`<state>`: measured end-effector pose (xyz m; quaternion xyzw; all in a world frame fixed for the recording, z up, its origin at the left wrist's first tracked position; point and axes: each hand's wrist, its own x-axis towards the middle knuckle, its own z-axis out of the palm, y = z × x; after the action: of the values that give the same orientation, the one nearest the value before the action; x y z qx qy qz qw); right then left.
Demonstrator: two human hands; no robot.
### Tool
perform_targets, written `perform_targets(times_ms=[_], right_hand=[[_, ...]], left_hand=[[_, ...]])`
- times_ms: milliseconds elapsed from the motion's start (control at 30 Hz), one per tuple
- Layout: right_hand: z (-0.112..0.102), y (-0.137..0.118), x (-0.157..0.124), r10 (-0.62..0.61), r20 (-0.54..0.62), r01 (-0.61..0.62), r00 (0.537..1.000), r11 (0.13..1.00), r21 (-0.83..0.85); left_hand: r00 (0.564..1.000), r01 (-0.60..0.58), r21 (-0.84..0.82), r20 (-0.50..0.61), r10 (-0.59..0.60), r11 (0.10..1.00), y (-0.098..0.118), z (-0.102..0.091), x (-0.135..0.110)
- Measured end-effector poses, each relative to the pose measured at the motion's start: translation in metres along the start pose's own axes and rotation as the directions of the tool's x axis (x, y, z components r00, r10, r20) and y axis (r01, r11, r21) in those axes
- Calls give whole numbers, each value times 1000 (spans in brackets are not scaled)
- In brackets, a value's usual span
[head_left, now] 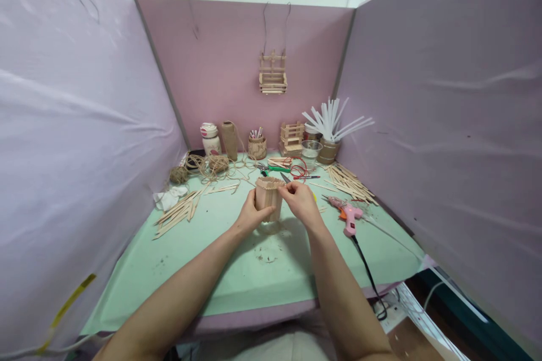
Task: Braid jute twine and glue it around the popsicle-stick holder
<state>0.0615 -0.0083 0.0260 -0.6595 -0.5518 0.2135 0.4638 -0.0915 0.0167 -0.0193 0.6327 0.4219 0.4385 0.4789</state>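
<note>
A small cup made of wooden sticks [268, 198], with a ragged trim around its rim, stands upright in the middle of the table. My left hand [250, 213] is wrapped round its left and near side, thumb across the front. At the right of the rim my right hand [300, 200] pinches with thumb and fingertips; whatever lies between them is too small to make out. Just behind the right hand shows a dark pointed blade [285, 177]. To the right, a pink glue gun [350, 215] lies on the green cloth [237, 287].
Loose wooden sticks lie at left [180, 213] and right [351, 181]. Along the back are tangled twine [218, 163], green-handled pliers [279, 169], a clear cup [311, 152] and a pot of white glue sticks [329, 151]. A small stick swing [273, 82] hangs on the pink wall. The glue gun's black cord [367, 271] runs over the front edge.
</note>
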Motion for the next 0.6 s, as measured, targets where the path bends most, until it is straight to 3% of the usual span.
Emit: perform_targets(times_ms=[67,133,267,400,600], right_hand=[[0,2,2,-17,0,17,1000,1000,9],[0,5,2,-83,-91,86,992,996,21],[-1,8,0,-342,-317,345,885,937,-50],[4,8,-5,-529,-258,500,808,849,-173],[14,7,-6,-576,-198,527,793,812,-252]], left_hand=[[1000,6,-25,16,-6,1000,-2,0,1],[999,40,-62,20,-39,997,-4,-1,2],[986,169,-196,35,-165,966,-5,0,5],[976,217,-248,61,-208,944,-3,1,3],[984,178,-163,29,-176,970,3,2,0]])
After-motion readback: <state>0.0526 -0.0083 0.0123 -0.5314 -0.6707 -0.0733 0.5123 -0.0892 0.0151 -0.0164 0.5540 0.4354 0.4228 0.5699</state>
